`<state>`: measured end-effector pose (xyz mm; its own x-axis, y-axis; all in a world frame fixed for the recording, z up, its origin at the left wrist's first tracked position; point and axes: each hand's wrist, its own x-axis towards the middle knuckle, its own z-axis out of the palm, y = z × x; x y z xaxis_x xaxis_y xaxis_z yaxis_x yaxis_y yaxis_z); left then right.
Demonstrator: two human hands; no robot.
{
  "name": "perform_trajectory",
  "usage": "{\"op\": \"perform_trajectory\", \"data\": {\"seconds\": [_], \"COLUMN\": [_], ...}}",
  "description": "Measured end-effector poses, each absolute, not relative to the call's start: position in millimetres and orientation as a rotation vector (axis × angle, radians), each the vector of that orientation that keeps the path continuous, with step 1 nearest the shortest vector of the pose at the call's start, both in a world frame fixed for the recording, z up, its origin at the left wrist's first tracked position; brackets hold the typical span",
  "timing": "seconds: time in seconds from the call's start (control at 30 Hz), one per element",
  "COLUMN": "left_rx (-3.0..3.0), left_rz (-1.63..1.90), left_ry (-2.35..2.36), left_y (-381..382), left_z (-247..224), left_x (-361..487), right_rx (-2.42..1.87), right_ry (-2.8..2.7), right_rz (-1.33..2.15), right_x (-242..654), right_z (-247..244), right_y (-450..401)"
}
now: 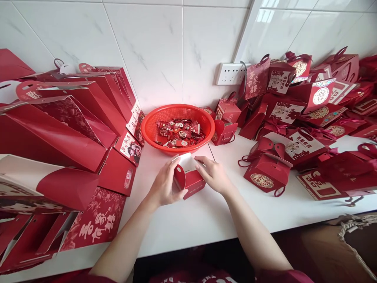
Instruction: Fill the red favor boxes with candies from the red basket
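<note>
A small red gift box [193, 184] stands on the white table in front of me, its top flaps up and a white inner face showing. My left hand [163, 184] wraps its left side, thumb on the front and fingers toward the back. On the right, my right hand [216, 175] grips the upper edge by a flap with bent fingers. The inside of the box is hidden from view. Just behind it sits a red plastic basket [146, 135] with many wrapped candies [183, 134] in it.
Flattened and part-folded red cartons [59, 129] are stacked on the left. Finished-looking gift boxes with ribbon handles [263, 176] crowd the right side. A white power strip [231, 74] is on the tiled wall; the table's front edge [188, 251] runs near me.
</note>
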<state>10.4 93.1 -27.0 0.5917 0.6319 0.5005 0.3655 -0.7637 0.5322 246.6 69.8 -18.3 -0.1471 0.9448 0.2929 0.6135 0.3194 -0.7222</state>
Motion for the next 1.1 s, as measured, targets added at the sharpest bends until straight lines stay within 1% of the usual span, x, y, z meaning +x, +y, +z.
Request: {"op": "perform_trajectory", "data": {"seconds": [0.1,0.17,0.23,0.37,0.57,0.63,0.83,0.97,1.1], "left_rx": [2.353,2.198,2.128,2.200,2.050,2.060,2.173,2.164,2.192], "left_rz": [1.048,1.133,1.158,1.119,1.370,1.328,0.983,0.905,0.848], "left_ry": [0.970,1.018,1.034,0.998,0.993,1.007,0.893,0.729,0.704], "left_y": [94.0,91.6,86.4,73.5,73.2,77.2,84.7,85.7,88.1], "left_z": [-25.1,-25.6,-25.4,-20.2,-10.3,-6.7,-4.5,-9.6,-14.5], "left_x": [6.4,7.8,12.9,24.7,15.7,9.1,1.9,2.0,0.2], "right_rx": [-1.472,-1.492,-1.528,-1.700,-1.752,-1.750,-1.751,-1.730,-1.685], "right_ry": [-1.875,-1.906,-1.932,-1.906,-1.800,-1.784,-1.796,-1.787,-1.796], "right_rz": [0.855,0.955,0.971,0.899,0.957,0.963,0.964,0.953,0.949], "right_x": [242.3,239.0,236.0,232.7,239.7,242.5,242.3,240.1,238.2], "right_z": [-18.6,-18.0,-17.0,-15.9,-15.2,-14.2,-13.0,-15.7,-18.8], "right_y": [69.5,68.9,68.2,67.1,67.9,68.6,68.9,67.4,66.3]}}
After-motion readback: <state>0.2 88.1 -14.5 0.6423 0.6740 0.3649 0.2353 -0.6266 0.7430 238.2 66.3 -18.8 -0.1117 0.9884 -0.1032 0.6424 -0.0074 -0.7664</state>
